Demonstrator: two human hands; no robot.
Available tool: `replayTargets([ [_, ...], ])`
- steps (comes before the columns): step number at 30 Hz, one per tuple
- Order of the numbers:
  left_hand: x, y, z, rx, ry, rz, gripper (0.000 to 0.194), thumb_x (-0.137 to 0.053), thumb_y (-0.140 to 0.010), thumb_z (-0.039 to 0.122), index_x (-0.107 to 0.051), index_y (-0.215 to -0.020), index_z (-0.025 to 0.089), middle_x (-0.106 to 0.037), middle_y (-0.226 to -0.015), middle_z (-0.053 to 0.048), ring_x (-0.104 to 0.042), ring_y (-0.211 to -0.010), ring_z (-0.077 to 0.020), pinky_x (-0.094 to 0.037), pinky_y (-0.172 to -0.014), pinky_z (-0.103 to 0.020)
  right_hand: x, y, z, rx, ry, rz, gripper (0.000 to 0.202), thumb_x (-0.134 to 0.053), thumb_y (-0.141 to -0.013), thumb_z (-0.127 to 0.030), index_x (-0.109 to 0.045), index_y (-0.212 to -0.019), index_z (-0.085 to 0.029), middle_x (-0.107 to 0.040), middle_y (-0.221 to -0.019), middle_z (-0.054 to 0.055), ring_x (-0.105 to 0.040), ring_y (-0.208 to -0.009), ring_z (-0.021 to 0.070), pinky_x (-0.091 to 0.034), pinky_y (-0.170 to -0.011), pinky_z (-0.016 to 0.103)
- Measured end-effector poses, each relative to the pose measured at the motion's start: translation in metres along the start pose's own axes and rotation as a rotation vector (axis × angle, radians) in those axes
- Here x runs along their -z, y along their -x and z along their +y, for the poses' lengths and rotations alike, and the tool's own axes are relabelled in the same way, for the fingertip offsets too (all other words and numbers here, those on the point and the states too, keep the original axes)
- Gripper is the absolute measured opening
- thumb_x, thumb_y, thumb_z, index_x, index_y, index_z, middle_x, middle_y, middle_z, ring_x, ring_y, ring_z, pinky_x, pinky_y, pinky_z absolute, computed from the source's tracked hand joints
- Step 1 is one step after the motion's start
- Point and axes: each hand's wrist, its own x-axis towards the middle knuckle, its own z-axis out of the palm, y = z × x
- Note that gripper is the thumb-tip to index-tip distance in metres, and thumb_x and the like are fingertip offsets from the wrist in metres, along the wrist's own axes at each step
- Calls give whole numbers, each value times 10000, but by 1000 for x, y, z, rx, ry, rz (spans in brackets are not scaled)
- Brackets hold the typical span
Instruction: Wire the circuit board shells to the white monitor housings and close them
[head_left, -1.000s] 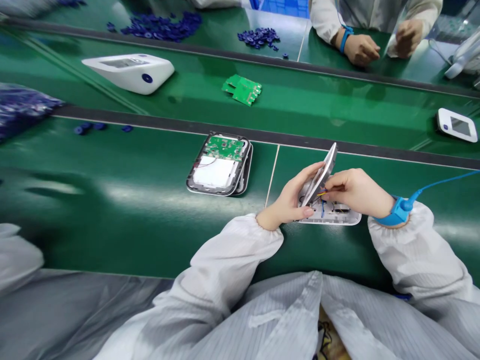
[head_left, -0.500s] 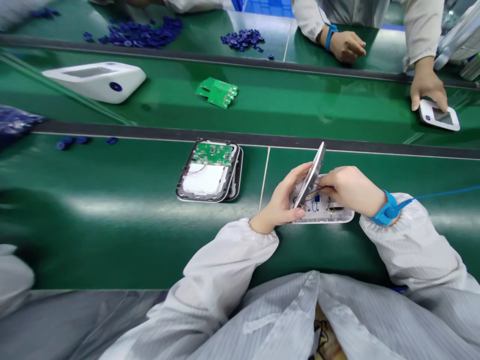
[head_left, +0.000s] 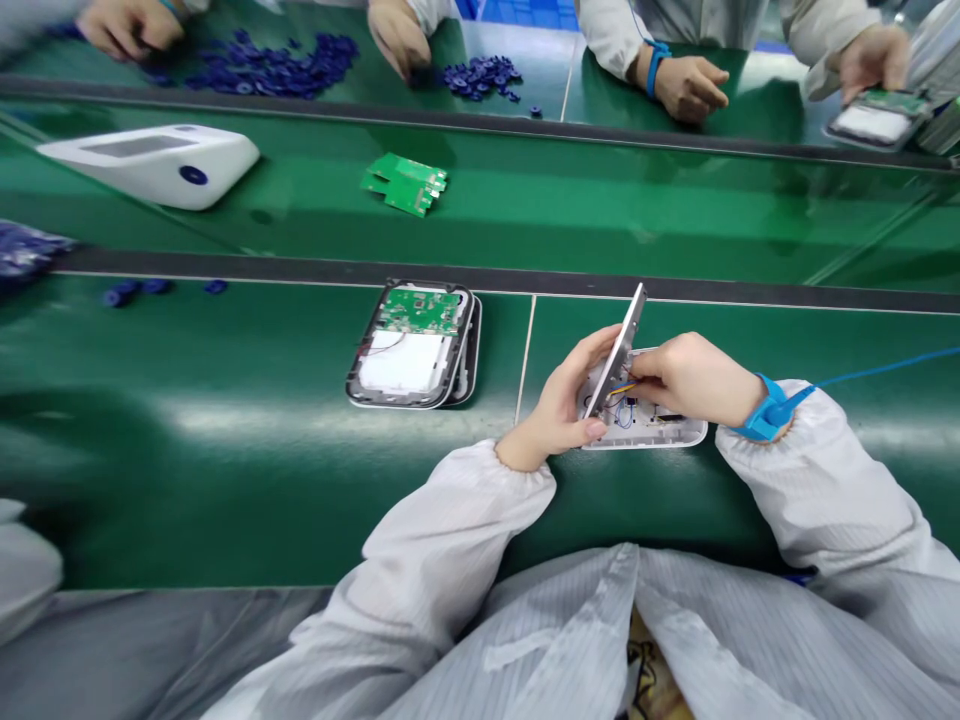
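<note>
My left hand [head_left: 564, 398] grips a white device cover [head_left: 621, 345], tilted steeply on edge, thumb at its lower end and fingers behind it. Under and to the right of the cover lies a white housing half [head_left: 651, 437], open side up, with small electronic parts inside. Thin coloured wires [head_left: 622, 389] run between cover and housing. At them the fingers of my right hand [head_left: 686, 375] are pinched together; the fingertips are partly hidden. To the left, two stacked device halves [head_left: 405, 362] lie on the bench, the top one showing a green circuit board [head_left: 420, 311].
A white device [head_left: 161, 165] and green circuit boards [head_left: 407, 184] lie on the belt beyond the dark rail [head_left: 300, 271]. Blue buttons [head_left: 274, 68] are heaped across it, near co-workers' hands. A blue cord [head_left: 885, 366] runs right from my wristband.
My hands stay almost in place at the cover and wires. The belt items have shifted left. A co-worker's hand at right has lifted a device off the belt; other hands have appeared at top left.
</note>
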Motion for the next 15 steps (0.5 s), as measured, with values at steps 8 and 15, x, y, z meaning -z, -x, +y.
replayTargets([
  [8,0,-2,5,-33,-152,-9,892,-698,-741,681,-394,-1474,273,-477,-1480,-140,-474,-1361,-359,-379,-1157,-518,-4,3,7,43,172,162,137,-639,-907,-221,-772,-899,-187,-646,-1043,136,-493,-1066,287,-388,-812,393],
  [15,-6,2,5,-77,-433,-28,987,-793,-687,569,-317,-1500,272,-415,-1479,-170,-439,-1364,-385,-367,-1133,-571,-7,3,12,-130,67,110,160,-577,-942,-222,-701,-1003,-143,-654,-1076,135,-554,-993,253,-437,-798,365],
])
